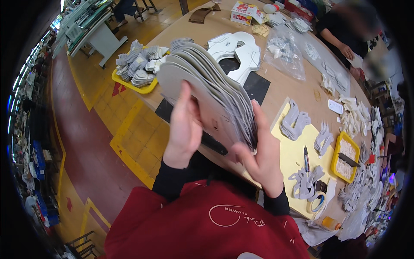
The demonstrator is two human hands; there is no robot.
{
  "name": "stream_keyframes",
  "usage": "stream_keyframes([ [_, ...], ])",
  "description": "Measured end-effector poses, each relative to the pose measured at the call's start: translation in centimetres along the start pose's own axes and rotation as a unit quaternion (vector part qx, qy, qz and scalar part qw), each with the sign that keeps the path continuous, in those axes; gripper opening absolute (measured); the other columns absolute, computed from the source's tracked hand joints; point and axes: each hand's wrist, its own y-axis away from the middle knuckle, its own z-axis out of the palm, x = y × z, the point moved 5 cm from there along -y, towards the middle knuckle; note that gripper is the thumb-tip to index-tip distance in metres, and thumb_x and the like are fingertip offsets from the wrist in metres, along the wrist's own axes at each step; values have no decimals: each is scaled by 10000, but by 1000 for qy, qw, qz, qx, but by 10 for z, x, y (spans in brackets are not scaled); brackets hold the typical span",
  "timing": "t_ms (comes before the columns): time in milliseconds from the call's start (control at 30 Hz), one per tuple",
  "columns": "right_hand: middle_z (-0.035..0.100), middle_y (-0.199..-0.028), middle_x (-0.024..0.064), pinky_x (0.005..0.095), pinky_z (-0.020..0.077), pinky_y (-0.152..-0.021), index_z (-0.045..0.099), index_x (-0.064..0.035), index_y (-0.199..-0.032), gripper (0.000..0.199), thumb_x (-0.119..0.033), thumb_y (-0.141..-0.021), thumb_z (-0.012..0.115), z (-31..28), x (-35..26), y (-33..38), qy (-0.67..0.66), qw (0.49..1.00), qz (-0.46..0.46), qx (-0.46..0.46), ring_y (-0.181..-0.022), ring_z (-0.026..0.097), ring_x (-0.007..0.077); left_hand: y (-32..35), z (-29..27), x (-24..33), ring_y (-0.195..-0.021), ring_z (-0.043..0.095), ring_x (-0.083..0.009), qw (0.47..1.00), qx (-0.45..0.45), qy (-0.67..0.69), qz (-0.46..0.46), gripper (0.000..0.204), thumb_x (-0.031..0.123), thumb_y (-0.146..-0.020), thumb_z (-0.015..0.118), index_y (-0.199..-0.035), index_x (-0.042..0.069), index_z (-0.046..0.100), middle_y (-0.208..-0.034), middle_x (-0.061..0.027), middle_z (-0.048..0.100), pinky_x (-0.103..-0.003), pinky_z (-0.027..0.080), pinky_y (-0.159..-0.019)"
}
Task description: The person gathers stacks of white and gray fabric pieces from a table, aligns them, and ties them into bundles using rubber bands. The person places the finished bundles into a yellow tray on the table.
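Observation:
A thick stack of flat grey sole-shaped pieces [211, 82] is tilted up in front of me, its layers fanned slightly apart at the top. My left hand [186, 123] presses on its near face, thumb pointing up and fingers partly hidden behind it. Along the lower right edge, my right hand [258, 151] closes round the stack, with its thumb across the bottom. Just beyond lie white cut pieces in a ring shape [243, 52] on the table. Part of a black flat board [257, 88] shows under the stack.
A yellow basket [148, 90] of grey pieces stands at the left table edge. On the right are a yellow sheet [282, 166], grey cut-outs [295, 121], small snips [306, 159], a tape roll [317, 202] and a yellow tray [334, 162]. A co-worker's hand [347, 52] works across the table.

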Motion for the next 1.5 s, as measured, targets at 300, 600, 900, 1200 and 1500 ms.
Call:
stream_keyframes([
  [300, 666, -1117, 128, 319, 507, -874, 510, 50, -1303, 589, -7, -765, 743, -12, 8, 15, -201, 964, 135, 106, -995, 650, 212, 48, 23, 26, -1378, 359, -279, 899, -342, -255, -100, 782, 409, -975, 572, -1485, -61, 210, -1465, -198, 371, -380, 265, -1143],
  [600, 651, -1135, 181, 332, 535, -868, 478, 68, -1264, 493, -14, -823, 683, -5, 91, 37, -429, 826, 343, 130, -982, 671, 238, 78, -65, 79, -1353, 446, -304, 686, -707, -168, 36, 608, 389, -989, 544, -1428, -14, 425, -1398, -189, 519, -441, 340, -1119],
  [900, 614, -1228, 171, 308, 481, -939, 422, 88, -1378, 565, -4, -868, 646, 18, 145, 60, -275, 857, 422, 111, -1086, 622, 216, 11, -96, -60, -1484, 143, -324, 883, -220, -403, -98, 615, 276, -1042, 437, -1548, 58, 164, -1590, -183, 199, -410, 116, -1197],
  [1200, 634, -1146, 144, 291, 490, -887, 510, 71, -1286, 520, -23, -810, 695, -2, 98, 55, -300, 879, 343, 137, -1013, 623, 187, 15, -103, -71, -1163, 572, -211, 968, -22, -32, -247, 758, 126, -940, 635, -1533, 66, 167, -1349, -169, 511, -332, 449, -1006],
  [1500, 685, -964, 170, 293, 528, -744, 533, 88, -1210, 582, -118, -716, 761, -32, 67, 53, -384, 862, 238, 231, -812, 677, 206, 40, -85, -12, -1206, 509, -146, 917, -253, -170, -256, 606, 257, -961, 638, -1405, -69, 387, -1316, -117, 547, -290, 408, -1025],
])
